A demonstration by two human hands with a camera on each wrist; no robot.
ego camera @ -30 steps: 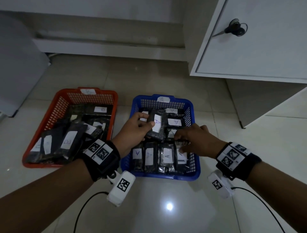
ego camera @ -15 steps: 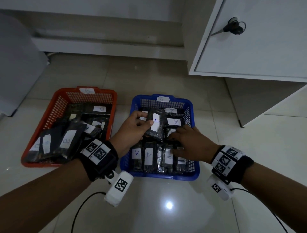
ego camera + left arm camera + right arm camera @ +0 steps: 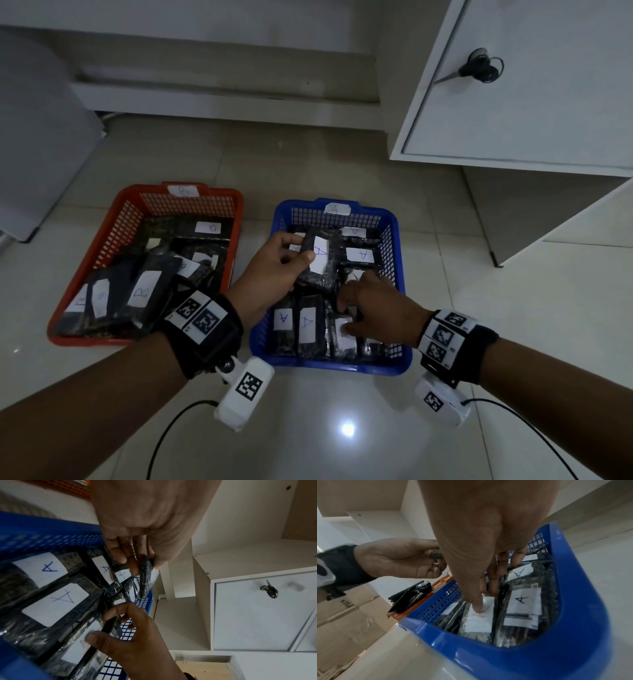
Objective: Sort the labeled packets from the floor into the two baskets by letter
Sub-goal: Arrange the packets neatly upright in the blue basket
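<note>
The blue basket [image 3: 329,366], tagged A, holds several black packets with white A labels. My left hand [image 3: 298,250] hovers over its middle and pinches a black A packet [image 3: 320,260] between thumb and fingers, seen edge-on as the held packet [image 3: 145,577]. My right hand [image 3: 356,308] reaches into the basket's near right part. Its thumb [image 3: 477,607] presses the label of a front-row packet [image 3: 479,623] while the fingers curl behind that packet's far end. The red basket [image 3: 85,339], tagged B, sits to the left, full of B packets.
A white cabinet [image 3: 513,102] with a key in its door overhangs the floor at the right. A grey panel [image 3: 34,137] stands at the left and a low white ledge [image 3: 222,99] runs along the back. Glossy tile floor [image 3: 342,445] lies in front of the baskets.
My right hand has slid a little left and nearer inside the blue basket, onto a front-row packet. My left hand keeps the A packet over the basket, barely moved.
</note>
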